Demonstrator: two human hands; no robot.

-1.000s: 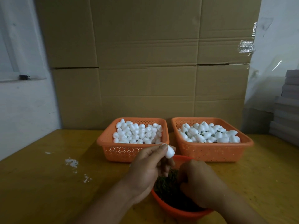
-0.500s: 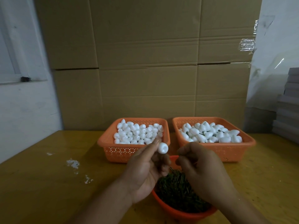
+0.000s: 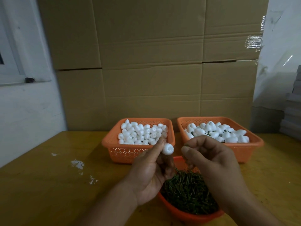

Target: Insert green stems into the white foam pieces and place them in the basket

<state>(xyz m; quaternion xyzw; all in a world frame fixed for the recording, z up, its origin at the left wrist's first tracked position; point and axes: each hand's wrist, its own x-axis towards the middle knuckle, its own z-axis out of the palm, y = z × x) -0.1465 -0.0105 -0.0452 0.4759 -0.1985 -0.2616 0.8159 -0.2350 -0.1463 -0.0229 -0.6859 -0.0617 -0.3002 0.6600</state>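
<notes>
My left hand (image 3: 152, 170) pinches a white foam piece (image 3: 168, 149) at its fingertips, the piece's dimpled end facing right. My right hand (image 3: 213, 162) is closed just right of it, a short gap apart, with a sliver of green stem (image 3: 186, 145) showing at the thumb and forefinger. Below both hands sits an orange bowl (image 3: 187, 215) full of green stems (image 3: 187, 191). Behind, the left orange basket (image 3: 123, 151) holds plain foam pieces. The right orange basket (image 3: 244, 150) holds foam pieces with green stems among them.
The baskets stand on a yellow wooden table (image 3: 48, 185) with white foam crumbs (image 3: 77, 164) at the left. A wall of cardboard boxes (image 3: 151, 62) rises behind the baskets. Grey stacked sheets (image 3: 293, 115) sit at the far right.
My right hand has lifted out of the stem bowl and come up level with the foam piece. My left hand has turned the foam piece so its dimpled end faces the right hand.
</notes>
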